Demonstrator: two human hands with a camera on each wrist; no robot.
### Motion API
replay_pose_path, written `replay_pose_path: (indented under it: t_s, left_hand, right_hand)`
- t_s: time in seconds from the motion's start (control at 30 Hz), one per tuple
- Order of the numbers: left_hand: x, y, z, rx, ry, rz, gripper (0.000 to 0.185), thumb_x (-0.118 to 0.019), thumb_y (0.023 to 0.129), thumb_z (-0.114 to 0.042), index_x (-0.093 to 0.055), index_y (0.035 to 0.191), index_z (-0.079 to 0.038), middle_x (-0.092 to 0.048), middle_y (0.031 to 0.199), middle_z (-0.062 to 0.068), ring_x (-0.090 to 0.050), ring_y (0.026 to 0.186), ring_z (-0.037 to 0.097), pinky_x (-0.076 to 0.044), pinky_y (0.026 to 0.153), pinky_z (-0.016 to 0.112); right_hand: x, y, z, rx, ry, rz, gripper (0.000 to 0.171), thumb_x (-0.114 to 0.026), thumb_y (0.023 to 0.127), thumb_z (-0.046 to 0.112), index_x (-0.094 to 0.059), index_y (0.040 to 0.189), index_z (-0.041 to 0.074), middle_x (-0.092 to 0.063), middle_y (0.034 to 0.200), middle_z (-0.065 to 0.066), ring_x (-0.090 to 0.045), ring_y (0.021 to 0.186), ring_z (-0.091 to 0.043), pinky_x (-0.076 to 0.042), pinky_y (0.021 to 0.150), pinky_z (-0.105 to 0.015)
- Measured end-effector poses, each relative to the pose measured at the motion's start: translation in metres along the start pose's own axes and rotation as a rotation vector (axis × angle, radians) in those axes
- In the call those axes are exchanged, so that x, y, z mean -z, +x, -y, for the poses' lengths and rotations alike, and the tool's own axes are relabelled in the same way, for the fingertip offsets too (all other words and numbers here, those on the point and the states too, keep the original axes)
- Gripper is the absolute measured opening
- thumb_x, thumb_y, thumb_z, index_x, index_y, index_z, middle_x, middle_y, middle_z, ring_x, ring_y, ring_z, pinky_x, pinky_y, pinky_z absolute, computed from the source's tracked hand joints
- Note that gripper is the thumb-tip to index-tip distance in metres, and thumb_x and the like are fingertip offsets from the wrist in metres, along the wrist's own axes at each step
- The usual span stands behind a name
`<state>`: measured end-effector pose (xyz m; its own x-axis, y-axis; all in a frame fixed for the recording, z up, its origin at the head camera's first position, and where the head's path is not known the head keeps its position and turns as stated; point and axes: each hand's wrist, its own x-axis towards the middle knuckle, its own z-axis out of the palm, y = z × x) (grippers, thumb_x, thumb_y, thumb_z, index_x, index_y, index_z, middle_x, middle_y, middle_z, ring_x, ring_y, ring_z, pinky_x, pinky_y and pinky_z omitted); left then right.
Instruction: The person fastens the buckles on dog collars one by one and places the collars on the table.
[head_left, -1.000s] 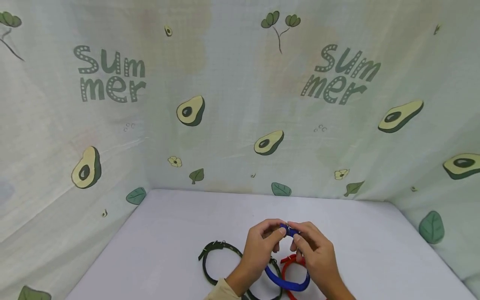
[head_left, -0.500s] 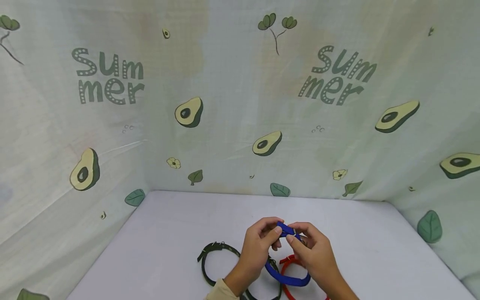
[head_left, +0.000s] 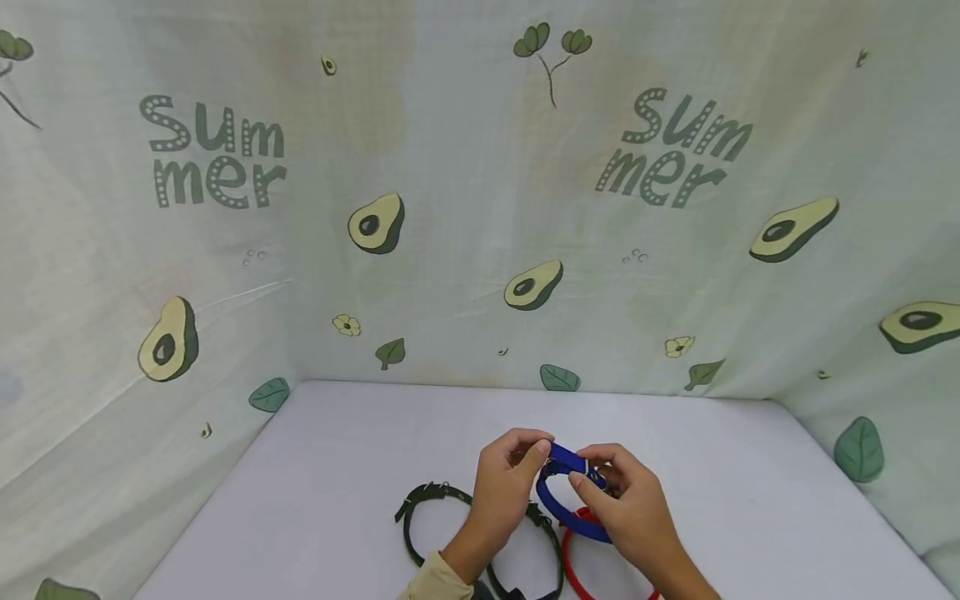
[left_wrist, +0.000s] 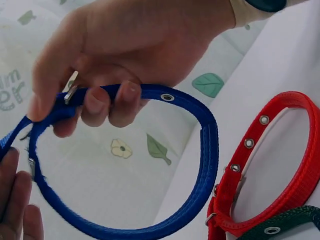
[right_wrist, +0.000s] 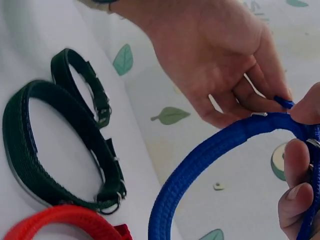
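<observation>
A blue collar with a metal buckle and eyelets is held up between both hands, above the table. My left hand pinches the free strap end of it between thumb and fingers; in the right wrist view this left hand shows the blue tip at its fingertips. My right hand grips the collar by the buckle, as the right hand shows in the left wrist view. The loop hangs below the hands, and the strap between them is drawn out straight.
Below the hands, a red collar lies on the white table. Two dark green collars lie to its left, partly behind my left forearm in the head view. A printed cloth stands around the back and sides.
My left hand has moved left, away from the right, drawing out a longer length of blue strap. The collar's loop has swung upward. My right hand stays nearly in place at the buckle.
</observation>
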<state>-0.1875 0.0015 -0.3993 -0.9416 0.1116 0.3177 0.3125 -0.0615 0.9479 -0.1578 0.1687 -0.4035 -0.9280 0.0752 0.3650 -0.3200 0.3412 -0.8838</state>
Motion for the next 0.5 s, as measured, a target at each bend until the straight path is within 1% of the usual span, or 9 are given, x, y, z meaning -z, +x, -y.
replay_pose_path:
  t_s: [0.1, 0.17, 0.23, 0.3, 0.4, 0.5]
  left_hand:
    - [0.0016, 0.0009, -0.0004, 0.031, 0.012, -0.025, 0.016, -0.066, 0.098, -0.021, -0.074, 0.105, -0.009, -0.07, 0.096, 0.001, -0.066, 0.089, 0.016, -0.05, 0.078, 0.028]
    - [0.0023, 0.0019, -0.0002, 0.053, 0.012, -0.037, 0.015, -0.067, 0.097, -0.021, -0.074, 0.103, -0.009, -0.071, 0.094, 0.002, -0.066, 0.088, 0.017, -0.049, 0.077, 0.029]
    - [0.0027, 0.0035, 0.0003, 0.076, -0.006, -0.049, 0.016, -0.067, 0.097, -0.021, -0.074, 0.102, -0.008, -0.07, 0.092, 0.003, -0.065, 0.087, 0.017, -0.05, 0.077, 0.03]
    - [0.0033, 0.0054, 0.0005, 0.097, -0.045, -0.058, 0.017, -0.067, 0.097, -0.021, -0.073, 0.101, -0.005, -0.07, 0.091, 0.005, -0.065, 0.087, 0.018, -0.051, 0.079, 0.03]
    - [0.0044, 0.0079, -0.0001, 0.135, -0.124, -0.069, 0.019, -0.067, 0.097, -0.019, -0.071, 0.102, -0.002, -0.07, 0.09, 0.008, -0.065, 0.087, 0.02, -0.053, 0.08, 0.032]
    - [0.0055, 0.0098, -0.0004, 0.161, -0.18, -0.068, 0.02, -0.066, 0.097, -0.018, -0.071, 0.103, 0.0, -0.07, 0.09, 0.01, -0.066, 0.087, 0.022, -0.054, 0.08, 0.033]
  right_hand:
    - [-0.0003, -0.0003, -0.0014, 0.099, -0.07, -0.024, 0.023, -0.081, 0.086, 0.012, -0.066, 0.103, 0.014, -0.069, 0.088, 0.003, -0.065, 0.069, -0.011, -0.053, 0.059, -0.027]
    - [0.0003, -0.0001, -0.0028, 0.161, -0.103, -0.037, 0.024, -0.081, 0.084, 0.008, -0.066, 0.101, 0.016, -0.066, 0.082, 0.005, -0.062, 0.064, -0.009, -0.051, 0.054, -0.026]
    - [0.0012, 0.0003, -0.0041, 0.211, -0.131, -0.049, 0.026, -0.082, 0.083, 0.005, -0.066, 0.1, 0.017, -0.063, 0.079, 0.007, -0.057, 0.061, -0.008, -0.049, 0.051, -0.026]
    - [0.0026, 0.001, -0.0051, 0.251, -0.155, -0.058, 0.029, -0.082, 0.082, 0.003, -0.066, 0.1, 0.017, -0.06, 0.075, 0.007, -0.053, 0.058, -0.008, -0.046, 0.048, -0.025]
    - [0.0045, 0.0017, -0.0057, 0.273, -0.176, -0.075, 0.03, -0.082, 0.081, 0.002, -0.066, 0.1, 0.018, -0.056, 0.072, 0.007, -0.049, 0.056, -0.008, -0.043, 0.047, -0.023]
    - [0.0054, 0.0022, -0.0064, 0.263, -0.183, -0.085, 0.028, -0.082, 0.081, 0.003, -0.067, 0.1, 0.018, -0.056, 0.072, 0.008, -0.048, 0.057, -0.008, -0.041, 0.047, -0.023]
